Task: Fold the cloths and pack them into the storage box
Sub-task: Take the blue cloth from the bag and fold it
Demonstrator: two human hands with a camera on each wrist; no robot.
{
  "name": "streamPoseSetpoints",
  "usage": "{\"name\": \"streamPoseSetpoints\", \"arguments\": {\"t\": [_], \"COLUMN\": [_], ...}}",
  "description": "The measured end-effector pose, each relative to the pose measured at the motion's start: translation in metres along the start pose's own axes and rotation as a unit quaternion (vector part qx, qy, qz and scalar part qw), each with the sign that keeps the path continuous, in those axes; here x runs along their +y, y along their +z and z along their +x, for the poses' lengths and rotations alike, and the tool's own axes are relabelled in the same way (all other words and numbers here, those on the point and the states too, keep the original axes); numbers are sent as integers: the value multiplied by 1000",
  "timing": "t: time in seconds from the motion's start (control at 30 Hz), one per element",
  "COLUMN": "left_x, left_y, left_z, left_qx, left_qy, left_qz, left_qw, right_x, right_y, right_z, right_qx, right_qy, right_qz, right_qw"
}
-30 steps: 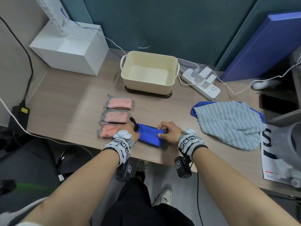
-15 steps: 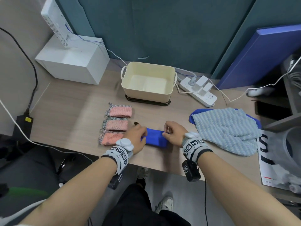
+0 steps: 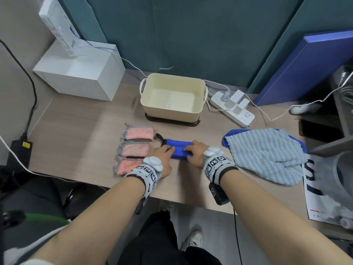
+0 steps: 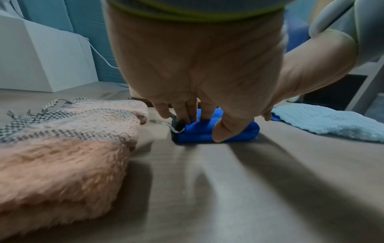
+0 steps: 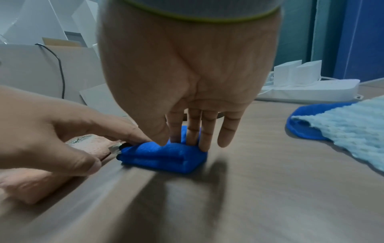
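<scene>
- Head view shows me the blue cloth folded small in the middle of the frame, on the table.
- My left hand presses its left end with straight fingers.
- My right hand presses its right end, fingers straight and flat on top.
- I see three pink cloths folded in a row, just left of the blue one.
- I see the storage box above them, open.
- I see a light blue cloth lying spread out at the right.
</scene>
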State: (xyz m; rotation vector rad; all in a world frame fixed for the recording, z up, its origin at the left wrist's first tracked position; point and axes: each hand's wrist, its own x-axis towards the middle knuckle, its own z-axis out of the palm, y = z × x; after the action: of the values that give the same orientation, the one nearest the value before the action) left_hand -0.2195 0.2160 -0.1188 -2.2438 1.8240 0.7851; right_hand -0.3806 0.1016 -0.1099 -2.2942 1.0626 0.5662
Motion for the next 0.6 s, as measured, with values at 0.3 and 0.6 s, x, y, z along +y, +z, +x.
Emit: {"name": "streamPoseSetpoints", "arguments": {"t": [0.3, 0.6], "left_x": [-15, -19], "left_y": [-38, -61], "left_z": [39, 57], "left_qx": [-22, -2], "left_qy": [19, 53], "left_qz": [44, 76], "left_qw": [999, 996], "right_x": [1, 8], "right_y": [-29, -26], "right_z": [41, 45], "right_qx": [6, -1], "right_qy": [46, 68], "right_qz": [4, 84], "right_qw": [999, 994]}}
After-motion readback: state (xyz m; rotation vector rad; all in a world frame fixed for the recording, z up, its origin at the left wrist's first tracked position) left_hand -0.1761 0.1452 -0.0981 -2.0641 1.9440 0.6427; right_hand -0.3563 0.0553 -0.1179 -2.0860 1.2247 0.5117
